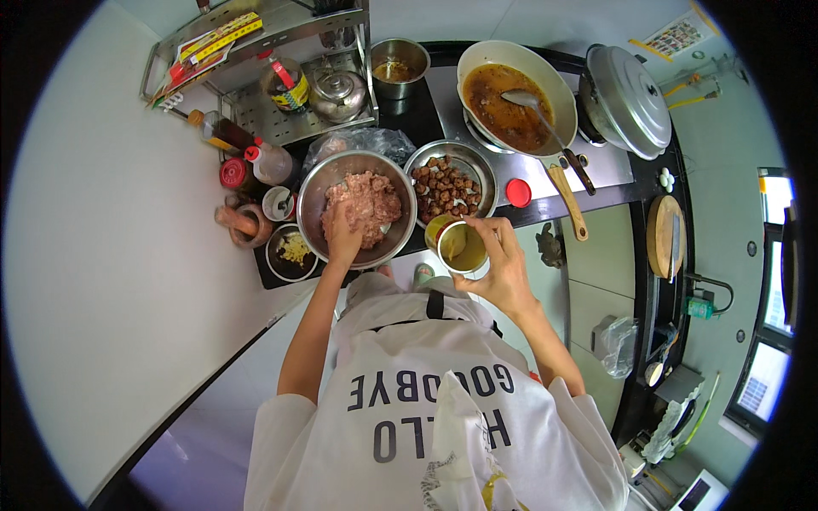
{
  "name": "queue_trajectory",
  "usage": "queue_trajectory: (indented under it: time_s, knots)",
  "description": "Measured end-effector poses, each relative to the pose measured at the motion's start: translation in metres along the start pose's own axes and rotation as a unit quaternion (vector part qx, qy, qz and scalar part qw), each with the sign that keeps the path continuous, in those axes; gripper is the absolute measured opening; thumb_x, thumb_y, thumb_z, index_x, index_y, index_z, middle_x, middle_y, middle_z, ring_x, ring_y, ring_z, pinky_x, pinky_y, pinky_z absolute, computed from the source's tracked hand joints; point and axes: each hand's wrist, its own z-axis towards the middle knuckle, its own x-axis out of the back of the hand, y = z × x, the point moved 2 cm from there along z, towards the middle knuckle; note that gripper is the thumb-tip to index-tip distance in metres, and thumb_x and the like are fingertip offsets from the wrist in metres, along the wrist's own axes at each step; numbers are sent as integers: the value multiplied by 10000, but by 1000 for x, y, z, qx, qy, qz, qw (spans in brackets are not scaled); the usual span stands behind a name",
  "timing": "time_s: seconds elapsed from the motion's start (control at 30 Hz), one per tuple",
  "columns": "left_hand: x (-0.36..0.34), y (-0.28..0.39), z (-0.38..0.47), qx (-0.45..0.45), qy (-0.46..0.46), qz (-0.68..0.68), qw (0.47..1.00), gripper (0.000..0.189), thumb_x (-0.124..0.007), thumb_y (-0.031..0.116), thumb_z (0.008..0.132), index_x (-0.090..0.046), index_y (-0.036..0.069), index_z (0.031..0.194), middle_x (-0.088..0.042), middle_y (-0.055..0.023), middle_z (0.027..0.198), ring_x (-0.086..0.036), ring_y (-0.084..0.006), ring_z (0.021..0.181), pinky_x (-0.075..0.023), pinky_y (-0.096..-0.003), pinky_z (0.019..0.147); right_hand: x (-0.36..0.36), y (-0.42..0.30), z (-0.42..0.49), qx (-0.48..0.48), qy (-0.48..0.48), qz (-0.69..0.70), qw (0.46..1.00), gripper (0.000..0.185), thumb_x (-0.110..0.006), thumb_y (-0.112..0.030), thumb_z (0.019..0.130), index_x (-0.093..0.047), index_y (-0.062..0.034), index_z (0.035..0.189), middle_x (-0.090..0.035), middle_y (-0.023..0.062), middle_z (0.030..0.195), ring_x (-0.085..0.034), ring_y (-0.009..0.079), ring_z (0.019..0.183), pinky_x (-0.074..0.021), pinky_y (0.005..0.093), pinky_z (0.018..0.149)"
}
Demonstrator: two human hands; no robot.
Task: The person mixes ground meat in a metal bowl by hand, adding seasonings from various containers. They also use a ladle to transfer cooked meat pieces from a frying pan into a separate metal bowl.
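Observation:
My left hand (pixel 345 231) reaches into a steel mixing bowl (pixel 404 225), its fingertips sunk in raw minced meat (pixel 374 198) so that I cannot see whether they close on any. My right hand (pixel 501 259) grips a yellow canister (pixel 439 225), tilted with its open mouth towards me; yellowish contents show inside. The canister is just in front of a steel bowl (pixel 489 169) of browned fried pieces (pixel 445 185). A round red lid (pixel 518 192) lies on the counter beyond my right hand.
Behind stands a deep pan (pixel 470 61) with brown oily liquid and a spatula (pixel 543 118); its wooden handle (pixel 569 201) juts over the counter edge. Left are chopped garlic in a small bowl (pixel 293 249), a mortar (pixel 255 233) and bottles (pixel 227 132). A cleaver (pixel 675 243) rests on the round board (pixel 659 236).

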Motion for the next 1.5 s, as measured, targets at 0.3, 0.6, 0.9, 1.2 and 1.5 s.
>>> queue_trajectory:
  time_s: [0.3,0.6,0.9,1.2,1.5]
  knots:
    - [-6,-17,-16,-16,-28,83,996,462,-598,73,739,-452,53,1176,-425,-206,1250,-343,-394,1208,-265,-447,1029,-61,43,-44,-67,-21,46,996,718,-763,-93,523,-488,-26,1183,-490,148,1031,-529,318,941,-476,381,784]
    - [-18,-25,-6,5,-94,140,986,546,-627,128,753,-411,99,1254,-299,-198,1368,-258,-422,1260,-206,-500,1055,-126,81,-55,-115,7,29,993,715,-761,-115,531,-475,-6,1178,-470,156,1026,-520,328,939,-474,377,775]
    - [-17,-25,-8,-19,-72,152,985,570,-655,105,723,-420,84,1242,-295,-203,1368,-277,-414,1256,-222,-467,1053,-136,79,-30,-99,19,29,995,741,-764,-116,533,-444,5,1190,-459,156,1068,-486,345,991,-465,384,804]
    - [-17,-24,-11,-30,-65,163,984,577,-650,93,719,-412,79,1244,-303,-204,1356,-281,-430,1242,-222,-478,1051,-130,120,-56,-282,189,141,930,614,-748,-250,730,-448,8,1199,-565,145,1072,-591,231,934,-501,323,752]
    - [-16,-17,-8,-29,-91,168,981,548,-642,86,738,-424,70,1241,-300,-200,1360,-270,-405,1260,-221,-472,1052,-177,240,-43,-513,119,441,726,217,-563,-115,853,-574,98,893,-629,150,805,-638,215,599,-560,270,520]
